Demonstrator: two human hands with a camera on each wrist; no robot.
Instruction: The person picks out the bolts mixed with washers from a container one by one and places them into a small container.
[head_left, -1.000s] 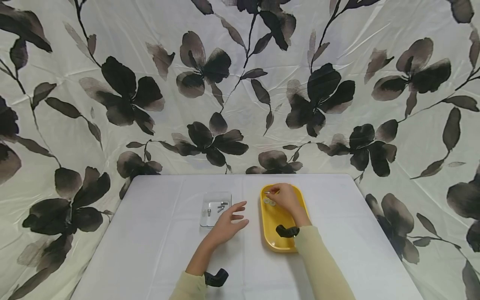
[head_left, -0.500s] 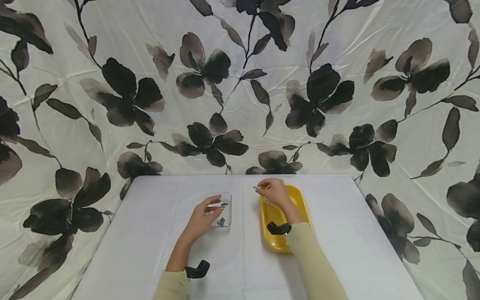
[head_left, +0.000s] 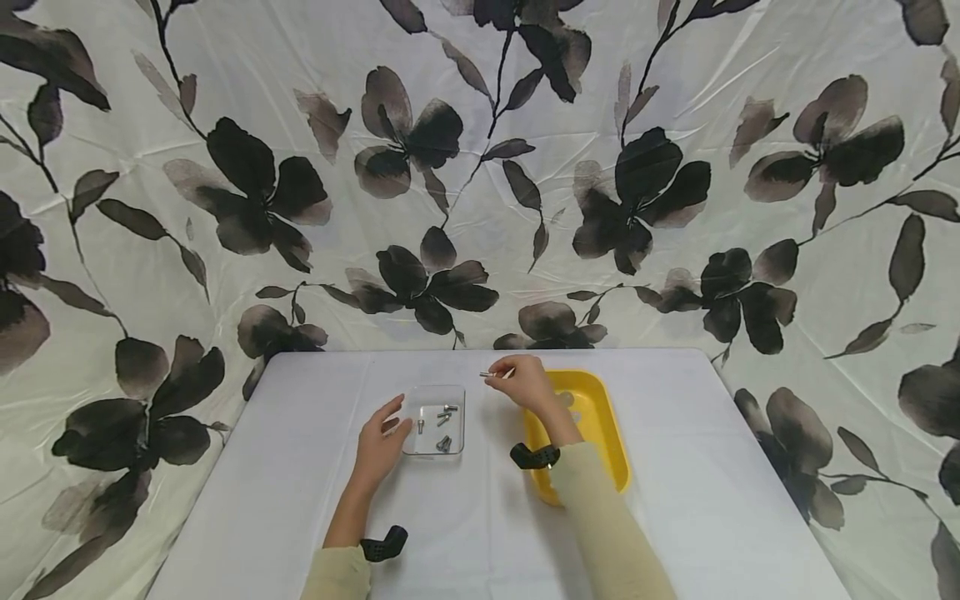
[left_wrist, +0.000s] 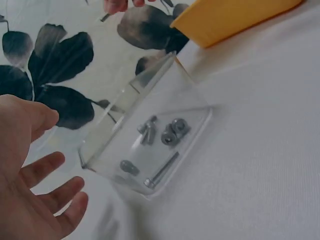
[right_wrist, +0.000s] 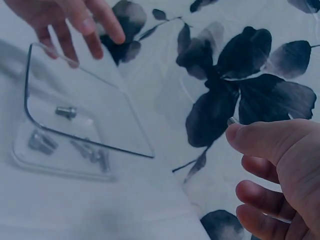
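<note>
A clear square tray point(head_left: 435, 429) point(left_wrist: 150, 150) point(right_wrist: 75, 130) holding several small bolts point(left_wrist: 162, 135) lies on the white table. My left hand point(head_left: 380, 446) point(left_wrist: 30, 185) is open beside the tray's left edge, fingers spread, holding nothing. My right hand point(head_left: 517, 379) point(right_wrist: 280, 165) pinches a small metal bolt point(head_left: 489, 374) point(right_wrist: 233, 121) above the table, between the clear tray and the yellow tray point(head_left: 592, 433). The yellow tray point(left_wrist: 235, 17) holds small metal pieces point(head_left: 566, 400), partly hidden by my right arm.
The white table point(head_left: 300, 500) stands against a floral cloth backdrop point(head_left: 480, 167). The table's front left and right side show bare white cloth. Black wrist straps point(head_left: 534, 456) sit on both arms.
My right hand lifted a bolt out of the yellow tray and moved left toward the clear tray. My left hand shifted from the tray's right side to its left edge.
</note>
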